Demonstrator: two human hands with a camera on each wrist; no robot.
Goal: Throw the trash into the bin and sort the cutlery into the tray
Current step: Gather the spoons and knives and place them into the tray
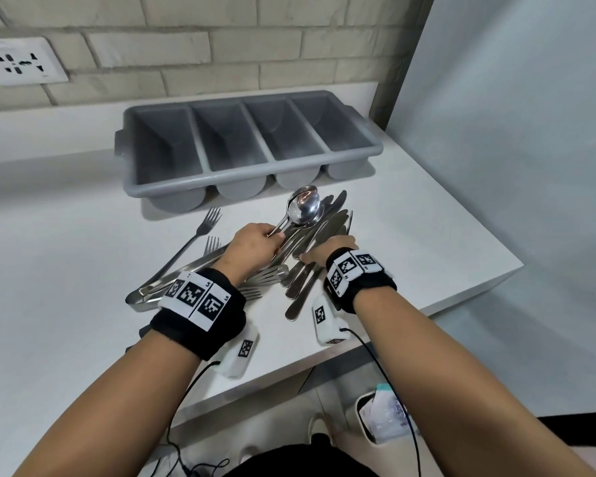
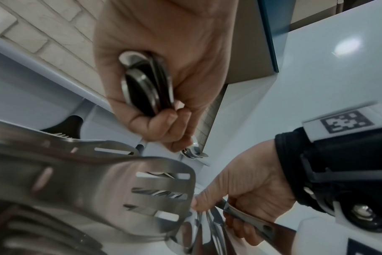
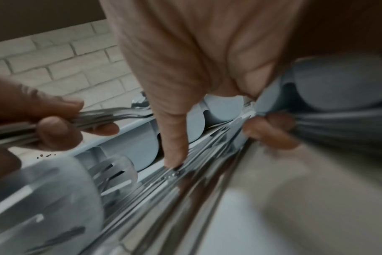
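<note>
Spoons [image 1: 303,206] bunched, handles pinched in left hand [image 1: 252,251], bowls raised beyond grip toward empty tray [image 1: 255,166]. Knives [image 1: 324,232] just right of grip, right hand [image 1: 331,249] fingers curled round them. Sorting step underway; next: carry spoons to one compartment.

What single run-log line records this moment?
left hand: grips spoons | right hand: gathering knives | tray: empty | forks, tongs: on counter

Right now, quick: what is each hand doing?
Left hand: closed round a bunch of spoons.
Right hand: fingers curled round knives in the pile.
</note>
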